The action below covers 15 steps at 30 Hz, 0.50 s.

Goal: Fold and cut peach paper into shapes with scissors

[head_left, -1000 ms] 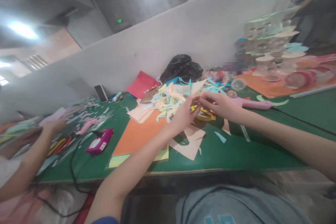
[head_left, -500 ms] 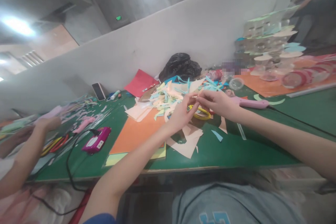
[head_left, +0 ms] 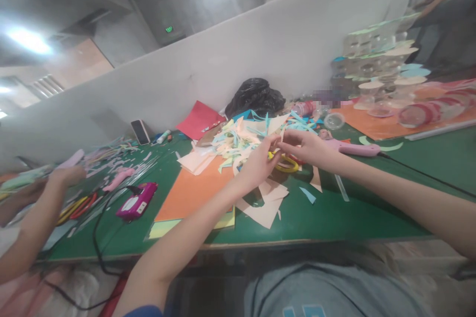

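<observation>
My left hand [head_left: 260, 162] and my right hand [head_left: 304, 146] meet over the heap of paper scraps [head_left: 238, 136], fingertips pinched close together. A thin, pale peach paper strip [head_left: 282, 134] sticks up between the fingertips; most of it is hidden by the fingers. Just below the hands lie scissors [head_left: 288, 164] with yellow handles, partly covered. Under my left wrist is a cut sheet of peach paper [head_left: 269, 214]. A pink glue gun [head_left: 359, 149] rests to the right of my right hand.
Orange sheets [head_left: 193, 190] lie left of my forearm, near a magenta power adapter [head_left: 137, 201]. Behind the scraps sits a black plastic bag [head_left: 255, 98]. Clear plastic cups [head_left: 372, 67] are stacked at the back right. A co-worker's hand [head_left: 69, 176] works at the left.
My fingers have shifted slightly, and the pale strip now shows upright between them. Both hands stay over the same spot. The whole view has tilted a little.
</observation>
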Tool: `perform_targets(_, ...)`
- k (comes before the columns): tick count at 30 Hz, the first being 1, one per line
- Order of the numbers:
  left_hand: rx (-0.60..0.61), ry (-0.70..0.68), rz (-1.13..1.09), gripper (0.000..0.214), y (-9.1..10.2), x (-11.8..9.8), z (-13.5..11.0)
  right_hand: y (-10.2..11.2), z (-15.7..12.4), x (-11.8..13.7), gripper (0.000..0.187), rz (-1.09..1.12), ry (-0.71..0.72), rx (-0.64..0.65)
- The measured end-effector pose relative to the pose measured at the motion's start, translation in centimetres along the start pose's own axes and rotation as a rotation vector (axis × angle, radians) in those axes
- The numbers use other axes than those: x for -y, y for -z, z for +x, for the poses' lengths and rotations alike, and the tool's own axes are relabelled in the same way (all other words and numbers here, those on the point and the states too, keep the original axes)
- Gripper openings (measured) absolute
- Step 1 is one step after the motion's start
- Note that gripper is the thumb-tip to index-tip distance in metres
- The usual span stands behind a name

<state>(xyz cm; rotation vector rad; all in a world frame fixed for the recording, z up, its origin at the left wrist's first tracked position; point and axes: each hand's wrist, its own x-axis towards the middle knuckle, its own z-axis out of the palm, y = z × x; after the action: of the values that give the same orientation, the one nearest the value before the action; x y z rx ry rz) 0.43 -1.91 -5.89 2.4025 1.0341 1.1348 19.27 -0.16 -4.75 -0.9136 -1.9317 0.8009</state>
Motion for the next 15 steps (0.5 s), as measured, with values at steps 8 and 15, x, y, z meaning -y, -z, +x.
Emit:
perform_targets(8, 0.011, -0.072, 0.114, 0.044, -0.11, -0.56, -0.11, 0.58, 0.20, -0.24, 0.037, 0.151, -0.068, 0.046)
perform_targets(15, -0.007, -0.061, 0.088, 0.036, -0.14, -0.50, 0.03, 0.38, 0.20, -0.14, 0.037, 0.130, -0.056, 0.048)
